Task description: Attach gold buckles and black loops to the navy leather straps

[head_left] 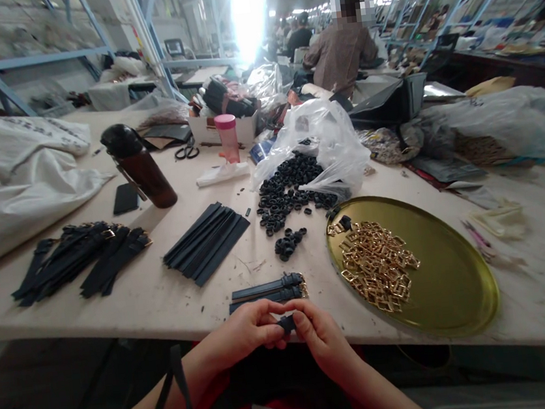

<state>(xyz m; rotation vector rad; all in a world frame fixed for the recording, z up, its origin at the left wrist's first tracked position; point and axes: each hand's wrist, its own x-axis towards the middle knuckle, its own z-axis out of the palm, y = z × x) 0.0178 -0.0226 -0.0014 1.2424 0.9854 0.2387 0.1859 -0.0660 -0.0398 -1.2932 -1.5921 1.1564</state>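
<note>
My left hand and my right hand meet at the table's front edge, fingertips touching. Both are closed on a small dark strap, pinched between thumbs and fingers; most of it is hidden. Just beyond my hands lie a few black straps with gold buckles. Farther off is a stack of plain black strips. To the right, gold buckles are heaped on a round gold tray. A small cluster of black loops sits ahead, near a larger pile of loops.
Finished-looking buckled straps lie at left, near a phone and a dark bottle. A pink-lidded cup, scissors and a clear plastic bag stand behind. A person works farther back.
</note>
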